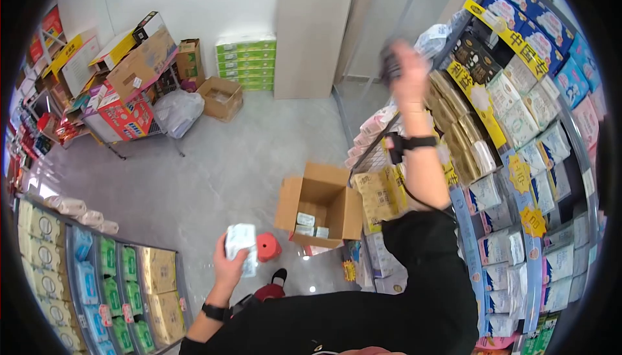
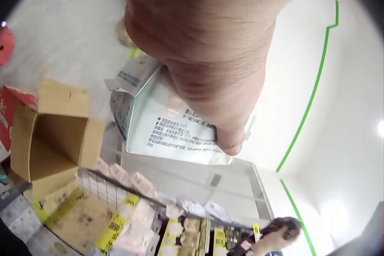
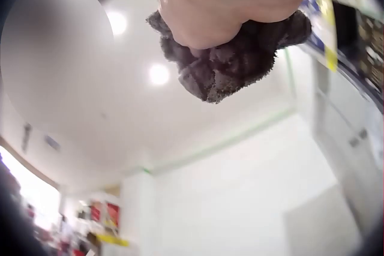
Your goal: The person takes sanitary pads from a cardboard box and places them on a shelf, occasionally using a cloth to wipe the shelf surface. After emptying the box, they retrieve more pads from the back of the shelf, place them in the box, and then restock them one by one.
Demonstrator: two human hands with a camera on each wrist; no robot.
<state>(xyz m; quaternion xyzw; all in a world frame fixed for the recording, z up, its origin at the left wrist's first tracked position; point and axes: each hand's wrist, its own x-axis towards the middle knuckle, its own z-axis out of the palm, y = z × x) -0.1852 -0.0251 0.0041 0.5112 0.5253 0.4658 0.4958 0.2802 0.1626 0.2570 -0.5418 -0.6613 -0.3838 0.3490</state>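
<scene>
My left hand grips a pale blue-white tissue pack at waist height, out in front of the body. Printed small text covers the face of that pack in the left wrist view, with the thumb pressed on it. My right hand, blurred, is raised beside the upper part of the right shelf. Bunched in its fingers is a dark, fuzzy cloth. Between the arms, an open cardboard box stands with several small white packs at its bottom.
A red stool stands left of the box. Shelves packed with tissue rise at the right, and another rack stands at the lower left. Cartons crowd a table at the back left, near a smaller open box.
</scene>
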